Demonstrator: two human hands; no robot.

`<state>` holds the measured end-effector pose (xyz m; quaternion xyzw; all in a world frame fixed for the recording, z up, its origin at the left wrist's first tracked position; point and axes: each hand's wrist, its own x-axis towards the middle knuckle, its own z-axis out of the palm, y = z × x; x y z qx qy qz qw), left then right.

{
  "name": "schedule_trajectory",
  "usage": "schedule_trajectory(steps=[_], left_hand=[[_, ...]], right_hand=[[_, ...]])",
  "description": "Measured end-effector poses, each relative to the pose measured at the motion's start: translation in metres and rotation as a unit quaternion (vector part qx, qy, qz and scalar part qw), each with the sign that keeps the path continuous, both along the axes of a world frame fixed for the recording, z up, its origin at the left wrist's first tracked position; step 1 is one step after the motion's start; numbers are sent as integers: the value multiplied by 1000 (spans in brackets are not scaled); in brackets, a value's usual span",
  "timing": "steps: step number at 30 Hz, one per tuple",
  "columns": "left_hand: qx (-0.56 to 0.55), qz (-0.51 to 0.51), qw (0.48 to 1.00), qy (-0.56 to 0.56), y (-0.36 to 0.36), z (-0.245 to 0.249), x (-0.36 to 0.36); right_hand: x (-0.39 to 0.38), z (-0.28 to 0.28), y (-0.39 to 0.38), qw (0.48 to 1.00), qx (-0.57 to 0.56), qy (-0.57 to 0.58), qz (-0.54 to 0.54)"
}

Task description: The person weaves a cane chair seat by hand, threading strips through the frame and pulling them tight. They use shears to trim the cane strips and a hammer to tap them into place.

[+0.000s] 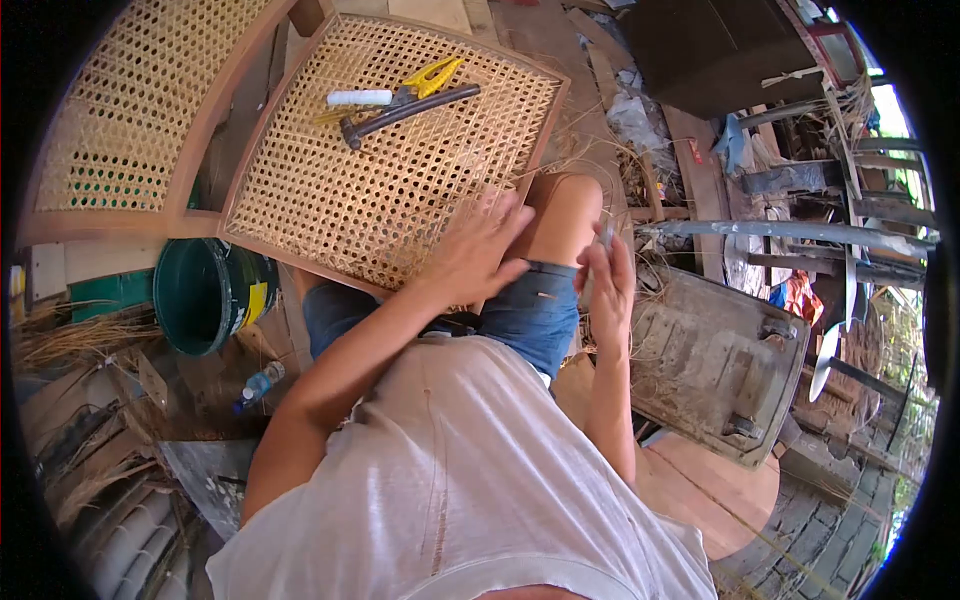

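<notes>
A wooden chair frame with a woven cane seat [380, 210] lies tilted across my lap. My left hand [478, 245] rests on the near right part of the weave, fingers spread and slightly blurred. Off the seat to the right, beside my knee, I hold up my right hand [608, 285]. Its fingers are bent together around a small greyish thing, too blurred to name. On the far part of the cane lie a dark hammer [415, 115], a yellow-handled cutting tool [432, 75] and a white cylindrical piece [359, 98]. Loose cane strands stick out near the right edge.
A woven cane backrest [150, 100] rises at left. Below it stand a dark green bucket [195, 295] and a plastic bottle [260, 385]. To the right lie an upturned grey wheeled platform [700, 360] and a round wooden board [710, 490]. A dark box [720, 50] sits far right.
</notes>
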<state>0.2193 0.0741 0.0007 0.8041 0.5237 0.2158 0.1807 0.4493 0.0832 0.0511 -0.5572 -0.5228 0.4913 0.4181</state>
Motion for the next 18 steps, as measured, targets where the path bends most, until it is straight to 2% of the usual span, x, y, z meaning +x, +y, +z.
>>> schedule_trajectory(steps=[1, 2, 3, 4, 5, 7, 9, 10, 12, 13, 18], left_hand=[[-14, 60, 997, 47, -6, -2, -22], [-28, 119, 988, 95, -14, -6, -46], [0, 187, 978, 97, -22, -18, -71], [30, 254, 962, 99, -29, -32, -95], [30, 255, 961, 99, -37, -40, -114], [13, 359, 920, 153, -52, -51, -135], [10, 368, 916, 158, -53, -57, -135], [9, 374, 912, 167, -52, -58, -134], [1, 379, 912, 158, -51, -58, -136], [-5, 380, 912, 154, -52, -57, -136], [2, 388, 910, 147, -52, -59, -138]], right_hand=[[-10, 7, 13, 1000, -2, 1, 4], [-24, 15, 26, 987, 32, -137, 78], [-38, 16, 37, 949, 65, -271, 150], [-52, 11, 49, 949, 65, -270, 152], [-68, 6, 63, 933, 64, -298, 190], [-98, -1, 91, 913, 64, -330, 232], [-125, -1, 115, 829, 123, -435, 330], [-136, 1, 126, 826, 123, -438, 334], [-157, 4, 148, 741, 107, -502, 433], [-162, 4, 153, 718, 138, -512, 450], [-184, 4, 160, 680, 132, -520, 500]])
